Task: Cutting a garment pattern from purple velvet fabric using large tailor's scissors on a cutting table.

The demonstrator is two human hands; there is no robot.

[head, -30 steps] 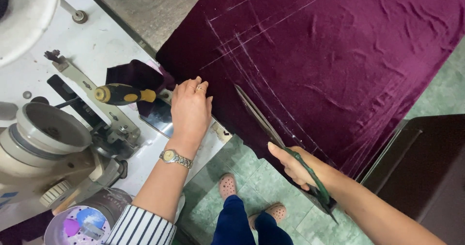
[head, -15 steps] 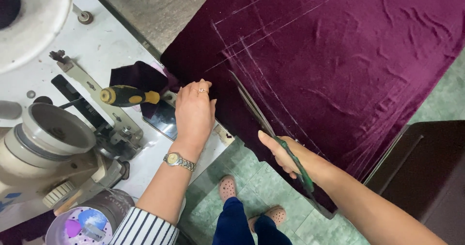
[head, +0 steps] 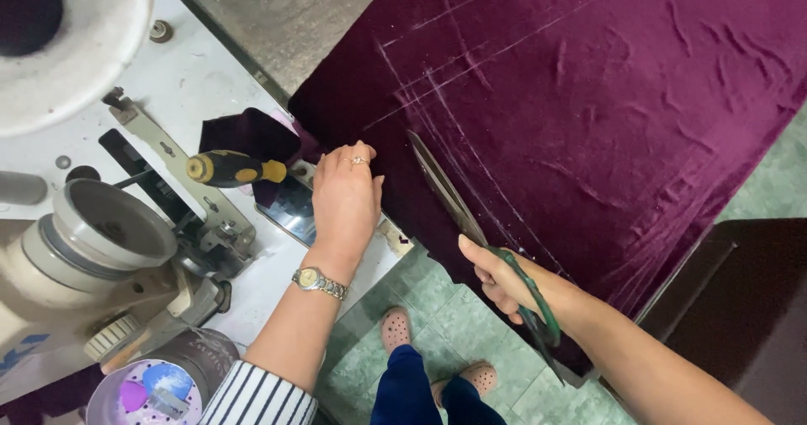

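The right hand (head: 504, 278) grips the green handles of a pair of scissors (head: 471, 227), its fingers curled shut through the loops; the long blades point away, far and left, into the near edge of the purple velvet cloth (head: 588, 105), beside white chalk lines. The cloth spreads across the far right and hangs over the tabletop (head: 210, 80) edge. The left hand (head: 345, 202) lies flat on the cloth's left edge, fingers together and pressing down, a wristwatch (head: 318, 282) on the wrist. Left of it lies a yellow-handled screwdriver (head: 235, 170) beside a sewing machine (head: 92, 248).
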